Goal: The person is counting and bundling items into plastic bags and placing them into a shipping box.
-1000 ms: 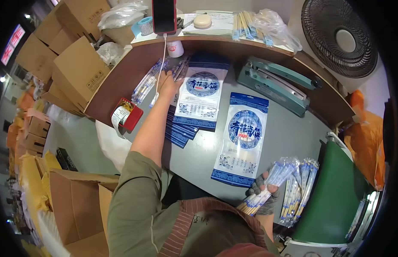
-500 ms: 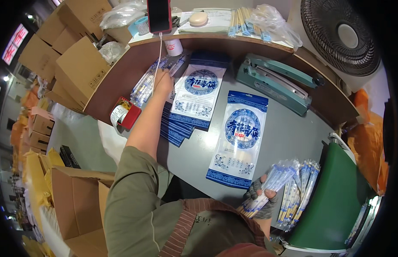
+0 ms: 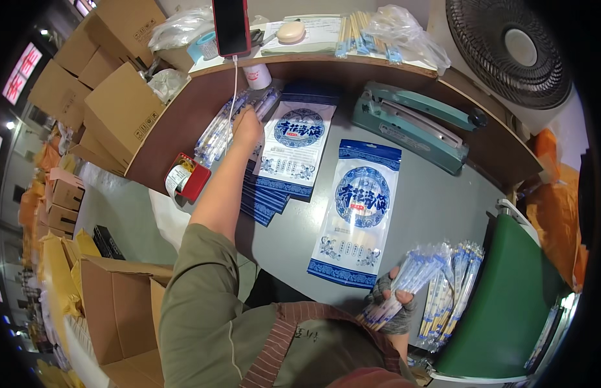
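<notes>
Here, right hand (image 3: 392, 302) grips chopsticks (image 3: 419, 270) near blue-lettered pouch (image 3: 357, 223); left hand's (image 3: 247, 127) grip unclear

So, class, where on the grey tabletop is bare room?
Between the single printed pouch, heat sealer and green panel; also left of that pouch, nearer than the pouch stack. Crowded: wrapped chopsticks at the left hand and right hand.

The left hand (image 3: 247, 125) reaches forward while the right fingers (image 3: 404, 297) curl beside the torso (image 3: 307, 346).
</notes>
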Available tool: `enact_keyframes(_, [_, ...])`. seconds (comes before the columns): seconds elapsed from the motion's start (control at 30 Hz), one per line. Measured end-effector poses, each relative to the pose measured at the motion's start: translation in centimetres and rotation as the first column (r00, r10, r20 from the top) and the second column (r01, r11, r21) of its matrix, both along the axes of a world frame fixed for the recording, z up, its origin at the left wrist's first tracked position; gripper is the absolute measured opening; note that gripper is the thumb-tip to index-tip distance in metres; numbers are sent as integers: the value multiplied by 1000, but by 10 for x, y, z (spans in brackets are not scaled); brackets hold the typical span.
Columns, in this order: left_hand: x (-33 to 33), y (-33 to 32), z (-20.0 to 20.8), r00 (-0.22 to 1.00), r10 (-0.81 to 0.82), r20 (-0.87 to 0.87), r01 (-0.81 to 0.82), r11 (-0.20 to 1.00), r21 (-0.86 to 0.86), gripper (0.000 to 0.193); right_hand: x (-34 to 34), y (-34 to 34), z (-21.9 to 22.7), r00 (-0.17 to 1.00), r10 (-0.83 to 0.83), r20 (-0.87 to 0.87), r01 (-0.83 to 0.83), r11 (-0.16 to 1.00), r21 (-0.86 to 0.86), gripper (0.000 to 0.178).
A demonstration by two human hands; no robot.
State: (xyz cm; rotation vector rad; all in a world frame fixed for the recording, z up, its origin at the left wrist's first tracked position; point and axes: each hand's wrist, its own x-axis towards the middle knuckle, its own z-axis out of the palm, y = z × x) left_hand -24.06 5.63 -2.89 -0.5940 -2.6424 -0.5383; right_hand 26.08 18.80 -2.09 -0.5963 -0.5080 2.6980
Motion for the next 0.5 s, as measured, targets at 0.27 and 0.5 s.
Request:
enact_keyframes(0.27, [-8, 4, -8, 999, 9, 37, -5, 994, -107, 20, -3, 1, 1, 1000, 21, -18, -20, 998, 54, 47])
enact_keyframes(0.5, [1, 4, -11, 998, -19, -65, 19, 1000, 10, 17, 0, 0, 3, 1000, 19, -14, -19, 999, 42, 47])
